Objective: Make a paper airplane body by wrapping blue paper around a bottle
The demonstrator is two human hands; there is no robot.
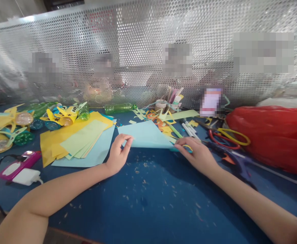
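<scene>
By the left hand, thumb and forefinger are pinched at the left side of a pale blue sheet; its near right corner is pinched by the right hand. The sheet, smooth, matt and straight along its near edge, is spanned between both hands. Nearside, a broad stretch of blue tabletop is seen, speckled with pale flecks. To the left, yellow sheets are overlapped by fanned pale green sheets. Beyond the sheet, cut paper scraps are strewn. The right side is bounded by a glossy, crumpled red plastic bag, the far side by a perforated metal panel.
</scene>
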